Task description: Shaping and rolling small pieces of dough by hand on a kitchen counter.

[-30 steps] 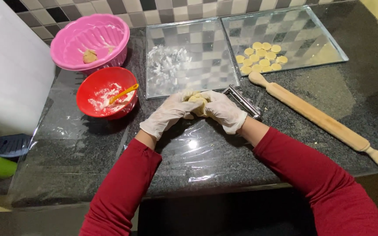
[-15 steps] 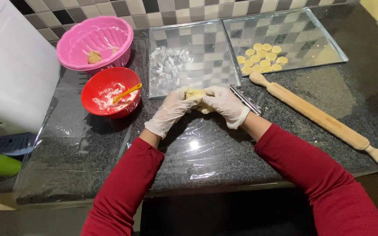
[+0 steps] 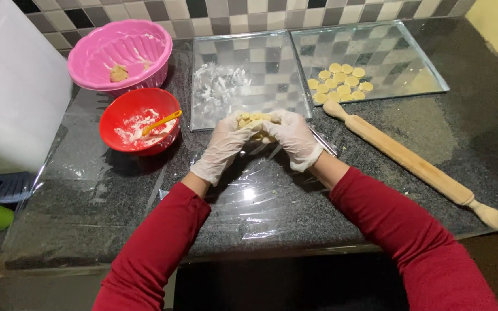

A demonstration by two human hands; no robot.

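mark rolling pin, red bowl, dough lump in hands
rolling pin (image 3: pixel 410 160): head view, mid barrel.
red bowl (image 3: pixel 123 106): head view, upper rim.
dough lump (image 3: pixel 253 118): head view, top showing between the gloved fingers.

Across the last second both gloved hands have drawn a little closer together over the lump of dough (image 3: pixel 253 121), which sits more tightly pressed between them than before. The left hand (image 3: pixel 224 147) has curled its fingers further round the near side of the lump, and the right hand (image 3: pixel 293 138) has closed in from the other side, so less dough shows (only a pale yellow strip at the top). The hands have also slid slightly towards the trays.
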